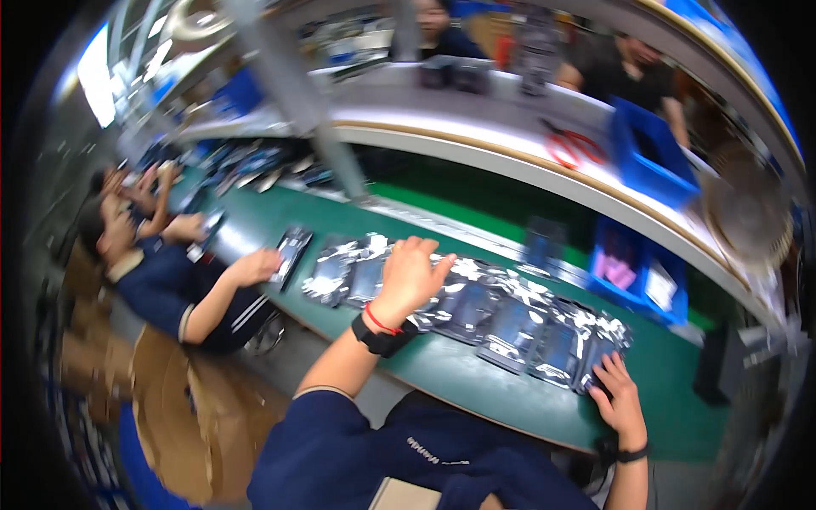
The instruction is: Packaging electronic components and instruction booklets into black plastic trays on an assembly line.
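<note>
A row of several shiny clear plastic bags, each with a dark flat rectangular item inside, lies side by side on the green table. My left hand is over the left part of the row, fingers together and thumb apart. It hides the bags beneath it, and I see nothing held in it. At the row's right end, my right hand rests its spread fingers on the edge of the last bag. I wear a dark band on each wrist and a red cord on the left.
To my left a co-worker's hand touches a similar dark package. Blue bins with pink and white contents stand at the back right. Overhead, a shelf carries red-handled scissors and a blue tray. A cardboard box stands lower left.
</note>
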A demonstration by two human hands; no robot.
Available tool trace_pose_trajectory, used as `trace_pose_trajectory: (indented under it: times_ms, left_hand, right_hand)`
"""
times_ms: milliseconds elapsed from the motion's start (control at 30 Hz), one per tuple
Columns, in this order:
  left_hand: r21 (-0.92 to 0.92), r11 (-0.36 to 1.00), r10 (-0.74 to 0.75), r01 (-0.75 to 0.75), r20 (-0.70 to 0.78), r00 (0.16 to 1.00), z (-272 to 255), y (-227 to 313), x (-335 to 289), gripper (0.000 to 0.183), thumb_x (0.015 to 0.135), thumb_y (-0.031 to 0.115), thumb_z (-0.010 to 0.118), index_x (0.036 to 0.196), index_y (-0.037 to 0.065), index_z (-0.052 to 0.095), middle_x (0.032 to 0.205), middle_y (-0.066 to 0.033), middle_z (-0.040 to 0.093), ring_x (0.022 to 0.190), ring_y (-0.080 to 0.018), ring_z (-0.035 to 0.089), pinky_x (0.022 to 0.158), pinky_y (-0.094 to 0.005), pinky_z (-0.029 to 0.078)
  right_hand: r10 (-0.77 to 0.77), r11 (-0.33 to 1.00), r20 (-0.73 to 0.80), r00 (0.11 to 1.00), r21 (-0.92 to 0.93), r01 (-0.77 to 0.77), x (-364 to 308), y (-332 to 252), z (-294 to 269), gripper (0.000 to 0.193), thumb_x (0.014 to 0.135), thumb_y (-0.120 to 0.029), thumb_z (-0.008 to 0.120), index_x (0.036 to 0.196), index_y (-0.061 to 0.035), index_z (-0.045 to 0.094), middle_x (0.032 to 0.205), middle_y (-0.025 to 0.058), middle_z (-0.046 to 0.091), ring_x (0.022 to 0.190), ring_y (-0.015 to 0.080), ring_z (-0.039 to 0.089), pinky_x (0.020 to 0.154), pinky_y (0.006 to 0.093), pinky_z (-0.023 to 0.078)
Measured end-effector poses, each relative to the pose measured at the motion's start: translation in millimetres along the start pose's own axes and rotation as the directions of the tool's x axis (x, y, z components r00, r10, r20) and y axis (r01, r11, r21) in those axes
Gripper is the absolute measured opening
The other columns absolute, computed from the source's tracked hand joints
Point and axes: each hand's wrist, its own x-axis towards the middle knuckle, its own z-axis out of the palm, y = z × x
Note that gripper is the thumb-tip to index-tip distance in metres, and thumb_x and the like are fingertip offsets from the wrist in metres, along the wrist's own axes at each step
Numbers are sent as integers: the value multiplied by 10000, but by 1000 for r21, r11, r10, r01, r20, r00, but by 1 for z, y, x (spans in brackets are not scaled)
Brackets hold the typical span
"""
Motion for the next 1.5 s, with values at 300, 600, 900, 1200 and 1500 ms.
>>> trace_pose_trajectory:
  times_ms: [300,600,900,1200,1500]
  left_hand:
    - [384,748,-656,541,303,692,-54,-115,-60,919,701,696,571,1422,193,304,1475,-257,157,1358,-469,110,1009,-688,107]
    - [337,789,-606,513,294,739,-104,-264,-24,945,614,709,645,1392,246,374,1477,-243,172,1370,-411,154,1035,-652,117]
    - [453,851,-263,265,-67,962,-109,-347,15,589,756,312,705,1246,44,517,1390,-302,293,1261,-496,276,1042,-546,245]
    - [27,996,71,-89,392,917,-107,-147,-3,492,711,122,696,1179,41,567,1367,-241,390,1300,-407,322,1068,-444,254]
    - [-723,460,880,-515,446,162,-63,115,25,441,792,258,691,1172,64,577,1273,-189,506,1233,-381,426,987,-440,380]
  right_hand:
    - [-127,992,109,986,-6,128,44,-47,23,462,695,-203,726,1087,17,621,1235,292,503,1224,472,402,1022,462,346]
    - [-234,963,106,967,-110,245,115,-139,104,448,786,-309,671,1105,-1,606,1220,267,518,1185,465,436,987,453,388]
    - [-340,927,42,939,185,327,194,-208,193,537,831,-329,622,1248,-20,487,1412,283,264,1306,490,231,1063,497,274]
    - [128,992,-672,729,69,-110,109,-34,-25,398,680,-110,686,1038,-1,550,1204,253,451,1099,440,447,932,474,388]
    - [667,305,-744,47,215,-928,-74,209,-149,492,845,-456,550,1310,-311,481,1481,152,224,1344,404,189,1032,548,272]
